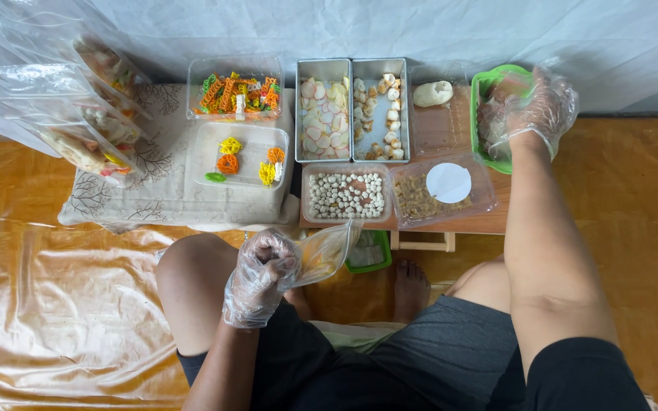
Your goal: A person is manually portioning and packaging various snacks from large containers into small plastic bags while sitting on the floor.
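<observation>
Left hand (pixel 259 275), gloved in clear plastic, low over the knee: fingers closed on a small clear bag (pixel 327 251), mouth held open and tilted toward the trays, a few pale pieces inside. Right hand (pixel 536 106), gloved, reaches into the green basket (pixel 484 80) at the far right; whether it grips anything cannot be told. Step judged: filling the bag. Next move calls for bringing hand and bag mouth together.

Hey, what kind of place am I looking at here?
Likely a home snack-packing spot on the floor: a low wooden table with trays of snacks, filled clear bags, and gloved hands holding a clear plastic bag.
</observation>
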